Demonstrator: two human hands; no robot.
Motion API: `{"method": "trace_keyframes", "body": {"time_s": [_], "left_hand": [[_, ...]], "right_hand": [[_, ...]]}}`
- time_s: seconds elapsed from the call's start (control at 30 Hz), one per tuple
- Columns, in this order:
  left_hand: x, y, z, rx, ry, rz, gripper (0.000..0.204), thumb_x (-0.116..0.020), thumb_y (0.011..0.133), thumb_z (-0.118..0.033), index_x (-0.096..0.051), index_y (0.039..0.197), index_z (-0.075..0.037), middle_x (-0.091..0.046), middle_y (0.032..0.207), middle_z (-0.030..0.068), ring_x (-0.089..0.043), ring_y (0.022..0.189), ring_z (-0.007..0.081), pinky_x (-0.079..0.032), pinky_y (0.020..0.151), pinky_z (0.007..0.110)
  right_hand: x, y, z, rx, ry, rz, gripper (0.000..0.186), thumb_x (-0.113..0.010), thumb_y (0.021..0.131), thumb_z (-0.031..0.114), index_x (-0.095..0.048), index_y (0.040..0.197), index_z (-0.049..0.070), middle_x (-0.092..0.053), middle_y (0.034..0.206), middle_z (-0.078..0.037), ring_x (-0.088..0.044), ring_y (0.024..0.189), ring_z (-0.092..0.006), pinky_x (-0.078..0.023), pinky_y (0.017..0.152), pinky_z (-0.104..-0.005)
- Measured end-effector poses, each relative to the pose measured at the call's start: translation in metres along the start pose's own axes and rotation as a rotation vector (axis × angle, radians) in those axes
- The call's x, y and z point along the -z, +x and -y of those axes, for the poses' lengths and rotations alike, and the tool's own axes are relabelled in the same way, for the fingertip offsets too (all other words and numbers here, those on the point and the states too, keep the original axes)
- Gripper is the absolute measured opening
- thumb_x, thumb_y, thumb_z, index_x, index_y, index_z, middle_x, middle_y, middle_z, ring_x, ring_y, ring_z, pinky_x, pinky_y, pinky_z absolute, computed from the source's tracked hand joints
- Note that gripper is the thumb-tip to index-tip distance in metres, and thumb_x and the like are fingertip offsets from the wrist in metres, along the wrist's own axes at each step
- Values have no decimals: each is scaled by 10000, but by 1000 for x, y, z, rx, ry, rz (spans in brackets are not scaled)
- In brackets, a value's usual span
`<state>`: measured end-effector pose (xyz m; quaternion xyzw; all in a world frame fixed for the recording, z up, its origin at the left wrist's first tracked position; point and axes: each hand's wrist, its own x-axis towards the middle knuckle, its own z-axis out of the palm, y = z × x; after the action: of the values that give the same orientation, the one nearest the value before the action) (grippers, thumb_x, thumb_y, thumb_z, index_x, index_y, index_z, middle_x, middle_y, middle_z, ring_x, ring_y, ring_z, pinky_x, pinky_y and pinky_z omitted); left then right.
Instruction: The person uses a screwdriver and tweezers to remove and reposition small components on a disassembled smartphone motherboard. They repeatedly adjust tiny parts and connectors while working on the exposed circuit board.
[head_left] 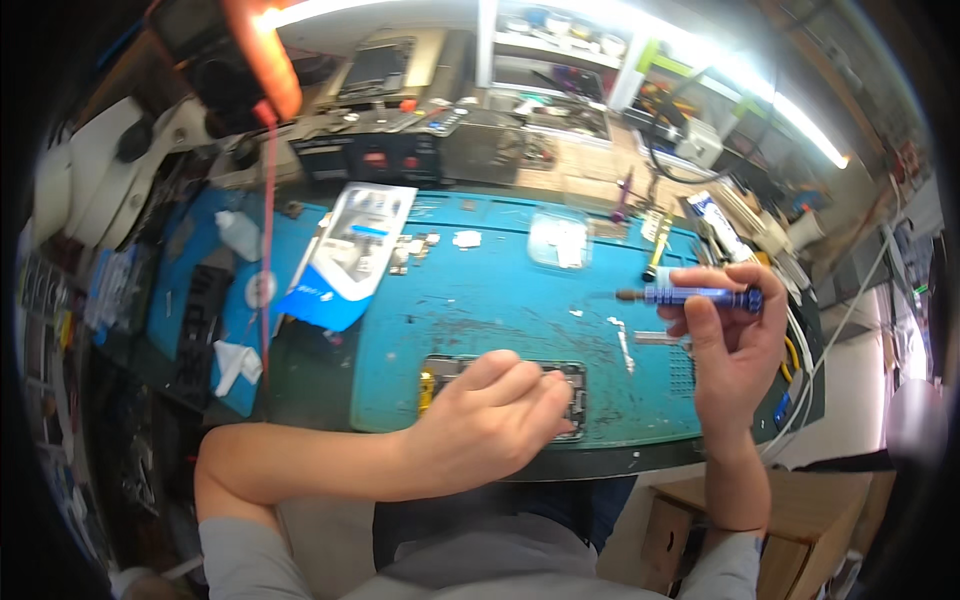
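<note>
My left hand [490, 420] is over an opened phone [430, 390] at the front of the blue mat [390, 330], its fingers bent and pinched together at the phone's right part; what they hold, if anything, is hidden. A dark phone interior with a yellow strip shows around the hand. To the right, my right hand [730, 350] grips a blue screwdriver [700, 297] level above the mat, tip pointing left. Small white pieces [625, 345] and a metal strip [657, 338] lie near it.
A white-and-blue packet [345, 255], small parts, and a clear box [560, 237] are on the mat. A second mat [190, 310] is left, a yellow-and-black driver [660, 240] and tools right. Equipment [375, 150] and shelves stand behind; a red cord hangs at left.
</note>
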<state>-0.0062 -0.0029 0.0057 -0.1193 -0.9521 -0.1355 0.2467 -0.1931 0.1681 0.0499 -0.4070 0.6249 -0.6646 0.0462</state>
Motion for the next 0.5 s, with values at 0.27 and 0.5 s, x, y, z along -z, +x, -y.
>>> {"method": "trace_keyframes", "body": {"time_s": [0.27,0.5], "left_hand": [[-1,1,0,-18,36,-98,393,-783,908,-273,-653,1110,38,-634,926,59,-608,931,207,-477,914,341],[-9,-2,-2,-34,8,-103,453,-820,872,-276,-671,1158,43,-668,944,74,-623,935,231,-506,864,351]], "right_hand": [[-135,121,-20,437,-171,162,237,-739,1007,97,-687,1238,86,-783,1020,-83,-763,848,-169,-591,730,-316],[-164,132,-42,431,-329,183,181,-726,1011,128,-721,1190,104,-758,891,-98,-678,656,-203,-543,646,-335]]}}
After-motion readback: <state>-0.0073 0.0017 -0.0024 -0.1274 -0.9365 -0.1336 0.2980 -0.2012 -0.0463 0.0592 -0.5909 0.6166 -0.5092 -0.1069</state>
